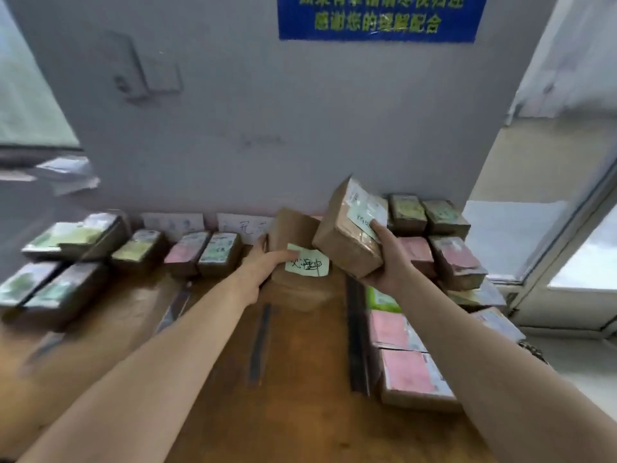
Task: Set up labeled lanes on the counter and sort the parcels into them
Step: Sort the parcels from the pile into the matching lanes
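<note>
Hands (267,262) (387,265) grip parcels (347,238) above taped wooden counter (300,389), grey wall (300,128) behind.

The left arm (173,345) and right arm (467,345) reached forward, bare, converging; the left hand (267,260) gripped a brown box (293,232), thumb across its front; the right hand (384,265) sat higher, fingers curled beneath a tilted parcel (347,238), thumb on top.

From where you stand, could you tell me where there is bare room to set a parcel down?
The counter is bare between the two dark tape strips, in front of the brown stack, and at near left before the green-labelled parcels. The right lane of pink-labelled parcels is crowded.
</note>
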A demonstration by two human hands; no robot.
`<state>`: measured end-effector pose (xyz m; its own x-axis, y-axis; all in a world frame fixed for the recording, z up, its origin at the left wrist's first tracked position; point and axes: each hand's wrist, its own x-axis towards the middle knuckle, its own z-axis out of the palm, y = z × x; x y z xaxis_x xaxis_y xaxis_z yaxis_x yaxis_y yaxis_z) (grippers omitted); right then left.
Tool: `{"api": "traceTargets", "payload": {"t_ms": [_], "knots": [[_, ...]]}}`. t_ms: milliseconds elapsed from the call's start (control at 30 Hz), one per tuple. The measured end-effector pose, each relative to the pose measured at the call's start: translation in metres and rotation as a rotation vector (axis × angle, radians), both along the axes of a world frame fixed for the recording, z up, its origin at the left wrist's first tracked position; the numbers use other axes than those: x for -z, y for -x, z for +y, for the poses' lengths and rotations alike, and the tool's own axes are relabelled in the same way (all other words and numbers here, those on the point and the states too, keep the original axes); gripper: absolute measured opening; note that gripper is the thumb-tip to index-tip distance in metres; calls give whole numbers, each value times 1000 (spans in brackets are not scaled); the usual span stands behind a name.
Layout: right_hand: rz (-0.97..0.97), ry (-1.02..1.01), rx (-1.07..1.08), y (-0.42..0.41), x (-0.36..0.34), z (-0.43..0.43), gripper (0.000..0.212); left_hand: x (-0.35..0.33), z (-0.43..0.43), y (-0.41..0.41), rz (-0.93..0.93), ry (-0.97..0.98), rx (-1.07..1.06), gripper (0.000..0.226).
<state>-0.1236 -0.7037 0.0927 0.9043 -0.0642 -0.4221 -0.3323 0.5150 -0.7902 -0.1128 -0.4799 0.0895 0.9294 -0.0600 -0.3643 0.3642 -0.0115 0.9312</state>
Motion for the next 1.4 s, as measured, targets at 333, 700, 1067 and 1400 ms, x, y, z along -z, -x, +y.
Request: {"api": "traceTargets", "payload": {"t_ms": [333, 700, 1067, 1400], "knots": [[-4, 14, -204, -68, 1, 267, 33, -5, 274, -8, -81, -32, -391, 97], [77, 365, -313, -136, 43, 429, 45, 6, 441, -38, -109, -13, -595, 105], [364, 464, -500, -168, 118, 505, 44, 29, 514, -85, -29, -48, -532, 66], [496, 371, -431, -153, 148, 533, 44, 55, 553, -131, 24, -70, -290, 71]]}}
